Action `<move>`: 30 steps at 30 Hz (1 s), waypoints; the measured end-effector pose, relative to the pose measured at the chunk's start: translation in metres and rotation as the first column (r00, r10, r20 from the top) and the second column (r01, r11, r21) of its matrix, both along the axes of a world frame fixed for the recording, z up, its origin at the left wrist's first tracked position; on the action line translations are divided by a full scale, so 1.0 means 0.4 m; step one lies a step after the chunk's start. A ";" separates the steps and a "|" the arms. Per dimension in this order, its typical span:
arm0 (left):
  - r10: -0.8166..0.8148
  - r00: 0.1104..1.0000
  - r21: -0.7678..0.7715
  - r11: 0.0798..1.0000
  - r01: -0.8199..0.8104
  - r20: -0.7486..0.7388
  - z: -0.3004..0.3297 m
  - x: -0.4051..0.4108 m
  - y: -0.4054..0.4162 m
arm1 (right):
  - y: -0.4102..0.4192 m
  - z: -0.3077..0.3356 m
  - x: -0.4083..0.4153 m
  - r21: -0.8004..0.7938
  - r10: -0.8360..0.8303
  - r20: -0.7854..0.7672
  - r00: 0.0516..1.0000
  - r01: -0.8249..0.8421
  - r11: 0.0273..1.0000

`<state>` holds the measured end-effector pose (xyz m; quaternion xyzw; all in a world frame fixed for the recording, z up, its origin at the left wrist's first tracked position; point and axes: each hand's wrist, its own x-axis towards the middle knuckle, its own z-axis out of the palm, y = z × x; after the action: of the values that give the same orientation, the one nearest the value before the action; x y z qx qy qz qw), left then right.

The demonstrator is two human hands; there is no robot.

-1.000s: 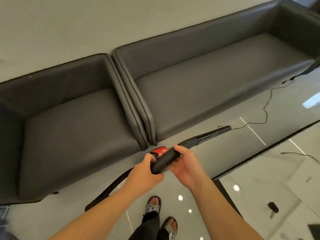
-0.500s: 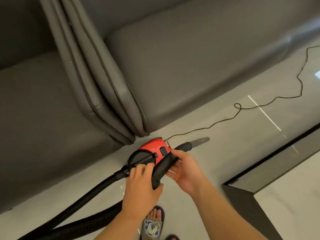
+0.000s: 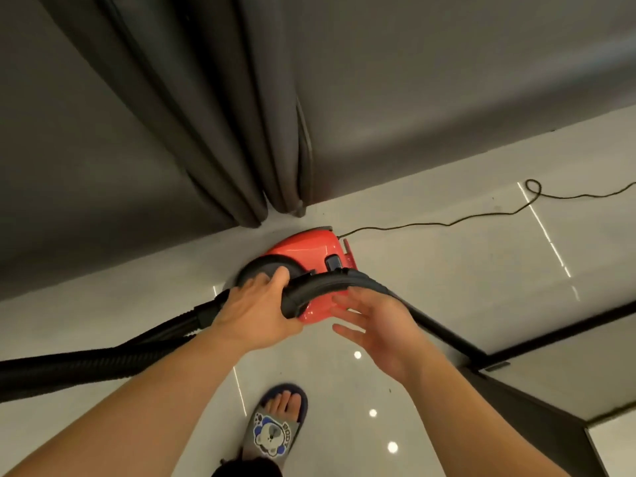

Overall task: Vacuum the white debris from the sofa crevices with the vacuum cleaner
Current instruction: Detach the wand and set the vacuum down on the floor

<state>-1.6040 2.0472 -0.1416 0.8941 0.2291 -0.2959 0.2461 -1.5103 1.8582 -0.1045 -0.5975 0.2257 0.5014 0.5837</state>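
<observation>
Your left hand [image 3: 256,309] was wrapped around the curved black hose handle [image 3: 320,287], gripping it just above the red vacuum cleaner [image 3: 303,251], which sat on the floor [image 3: 447,287] directly beyond your knuckles. Your right hand [image 3: 375,325] was spread open, fingers loose, holding nothing and hovering just beside the handle's far end. The black wand [image 3: 444,333] ran away under your right hand toward the floor on that side. The ribbed hose [image 3: 86,366] trailed off past your left wrist.

The sofa [image 3: 413,80] stood beyond both hands, and the crevice between its two sections [image 3: 268,201] opened just past the vacuum body. No white debris could be made out there from this view, so it may have sat deeper in the folds.

The risks, as I judged them: with only one hand closed on the handle, a quick lift could have let the wand swing and strike the sofa front or the floor. The power cord [image 3: 447,222] lay looped beyond your right hand, and pulling the vacuum toward you could have snagged or tightened it. Your sandalled foot [image 3: 278,425] stood close below your hands, near the hose, so a step forward might have caught it.
</observation>
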 end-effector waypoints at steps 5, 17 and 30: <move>0.223 0.974 -0.098 0.969 -0.225 -0.033 0.025 -0.073 -0.077 | -0.059 0.035 -0.052 -0.020 0.204 0.035 0.978 -0.203 0.979; 0.607 0.794 -0.124 0.785 -0.607 -0.042 0.046 -0.500 -0.503 | -0.412 0.029 -0.306 -0.117 0.522 0.006 0.853 -0.518 0.847; 0.784 0.607 -0.220 0.619 -0.754 0.127 -0.004 -0.744 -0.795 | -0.462 -0.059 -0.563 -0.502 0.963 0.225 0.146 -0.830 0.244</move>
<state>-1.9018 1.7292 -0.1432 0.7139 0.5421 -0.0802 0.4359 -1.7356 1.6735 -0.1280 -0.7856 -0.2749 0.5424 0.1139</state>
